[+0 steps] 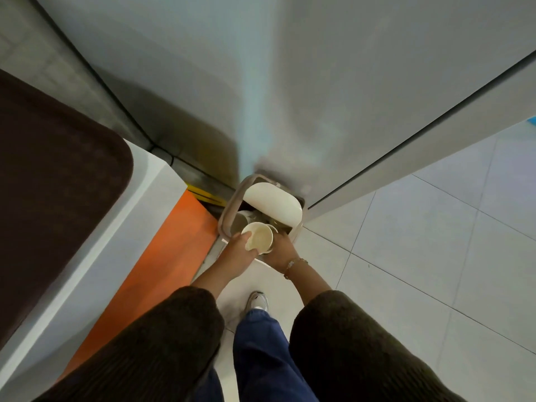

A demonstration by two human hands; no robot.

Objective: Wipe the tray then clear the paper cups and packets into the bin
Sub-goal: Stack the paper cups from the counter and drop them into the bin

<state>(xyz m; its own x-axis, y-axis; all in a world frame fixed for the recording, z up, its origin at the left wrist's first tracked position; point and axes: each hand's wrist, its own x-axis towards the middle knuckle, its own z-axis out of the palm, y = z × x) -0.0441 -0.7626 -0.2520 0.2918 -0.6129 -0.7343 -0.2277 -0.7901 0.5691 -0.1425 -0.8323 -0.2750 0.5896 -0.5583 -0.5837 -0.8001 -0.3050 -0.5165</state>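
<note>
Head view is showing both hands working over the open pedal bin (229,210), its lid (272,203) raised. The left hand (240,252) is closing on the rim of one paper cup (259,237); the right hand (280,250) is reaching beside it, grip hidden behind the cup. A second cup rim (272,227) is showing behind. Risk: the cup, held at its rim only, is likely slipping or striking the bin edge and falling to the tiled floor (435,256). Count: two cups, one bin, one brown tray (58,158) on the counter, no packets visible.
</note>
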